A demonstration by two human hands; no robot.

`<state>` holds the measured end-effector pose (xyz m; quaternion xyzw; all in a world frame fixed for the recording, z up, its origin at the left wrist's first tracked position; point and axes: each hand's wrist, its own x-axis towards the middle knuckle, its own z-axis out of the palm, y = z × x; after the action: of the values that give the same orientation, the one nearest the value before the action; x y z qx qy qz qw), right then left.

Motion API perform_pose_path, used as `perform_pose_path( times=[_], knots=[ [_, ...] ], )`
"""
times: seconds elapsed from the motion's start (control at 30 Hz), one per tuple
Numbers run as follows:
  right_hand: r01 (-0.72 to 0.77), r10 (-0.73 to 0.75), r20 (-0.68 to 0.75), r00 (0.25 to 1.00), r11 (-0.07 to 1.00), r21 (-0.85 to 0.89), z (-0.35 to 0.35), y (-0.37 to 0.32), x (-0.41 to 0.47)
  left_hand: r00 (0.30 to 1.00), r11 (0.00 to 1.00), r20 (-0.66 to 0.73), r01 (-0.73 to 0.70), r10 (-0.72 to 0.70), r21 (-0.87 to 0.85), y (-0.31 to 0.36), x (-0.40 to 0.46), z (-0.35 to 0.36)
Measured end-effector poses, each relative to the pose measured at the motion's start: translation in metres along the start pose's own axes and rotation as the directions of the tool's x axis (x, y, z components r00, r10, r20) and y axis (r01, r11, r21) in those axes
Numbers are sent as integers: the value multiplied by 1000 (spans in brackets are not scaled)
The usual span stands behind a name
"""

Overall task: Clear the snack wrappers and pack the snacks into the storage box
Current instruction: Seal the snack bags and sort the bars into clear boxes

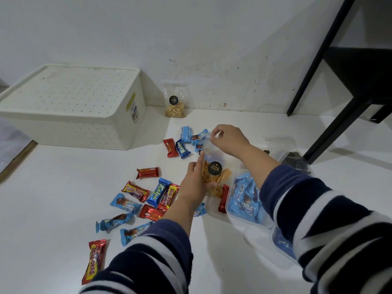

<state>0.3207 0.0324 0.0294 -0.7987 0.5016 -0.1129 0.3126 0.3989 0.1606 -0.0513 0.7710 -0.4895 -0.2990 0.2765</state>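
Note:
A clear bag of orange snack sticks (220, 179) with a round black label stands at the middle of the white surface. My left hand (194, 185) grips its lower part, index finger raised along its side. My right hand (228, 140) pinches the bag's top edge. The cream storage box (70, 107), lid on, sits at the back left. Several red and blue wrapped snack bars (137, 202) lie scattered in front of me, with another cluster (185, 142) behind the bag.
A clear bag of nuts (175, 102) leans against the wall. Clear packs of blue snacks (246, 198) lie under my right arm. A dark bag (297, 162) lies at the right. A black table leg (339, 115) stands at the right.

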Motion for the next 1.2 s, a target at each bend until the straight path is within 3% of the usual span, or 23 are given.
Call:
perform_pose_path(
  times=[0.17,0.53,0.6,0.7,0.77,0.87,1.03,1.2],
  knots=[
    [-11,24,114,993,993,-116,-27,21,-6,1000,1000,-18,6,-6,-14,0,0,1],
    [-18,20,23,1000,998,-54,-22,37,-15,999,998,-2,49,-49,-37,4,3,5],
    [-3,3,6,1000,1000,-29,-22,38,-15,995,999,-90,39,-41,-25,11,3,5],
    [38,-38,-16,999,999,2,-24,37,-20,941,994,-336,10,26,106,33,6,1],
    [79,-79,-17,997,997,-10,-24,35,-24,931,999,-364,-5,-13,-49,51,11,-4],
    [112,-112,-6,994,994,-7,-22,34,-32,953,941,-272,33,-131,-336,68,19,-8],
    [79,-82,12,997,988,132,-22,33,-42,948,884,-273,18,-163,-467,64,21,-7],
    [-35,36,-25,999,998,48,-17,36,-36,961,890,-227,37,-156,-454,60,17,-6]
  ],
)
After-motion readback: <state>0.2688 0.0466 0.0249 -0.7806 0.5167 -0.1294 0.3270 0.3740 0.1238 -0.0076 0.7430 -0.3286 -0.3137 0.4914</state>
